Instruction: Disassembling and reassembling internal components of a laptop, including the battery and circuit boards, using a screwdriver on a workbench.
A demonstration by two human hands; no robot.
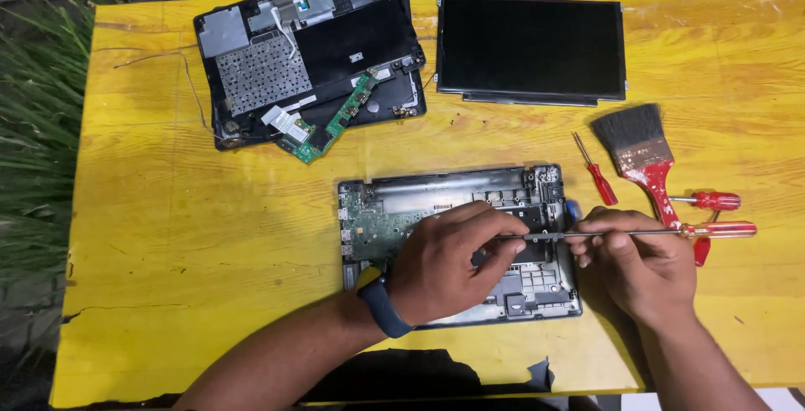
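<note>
An opened laptop base (436,189) with a green circuit board lies on the yellow table (210,235) in front of me. My left hand (449,260), with a dark band on its wrist, rests over the middle of the base, fingertips pinching near the tip of a long screwdriver (637,231). My right hand (637,264) is at the base's right edge and grips the metal shaft of that red-handled screwdriver, which lies almost level and points left into the base.
A dismantled keyboard cover with loose green boards (310,59) lies at the back left. A bare screen panel (530,49) sits at the back. A small red screwdriver (597,172), a red-handled paintbrush (641,155) and another red screwdriver (713,201) lie on the right. Grass (33,126) borders the left.
</note>
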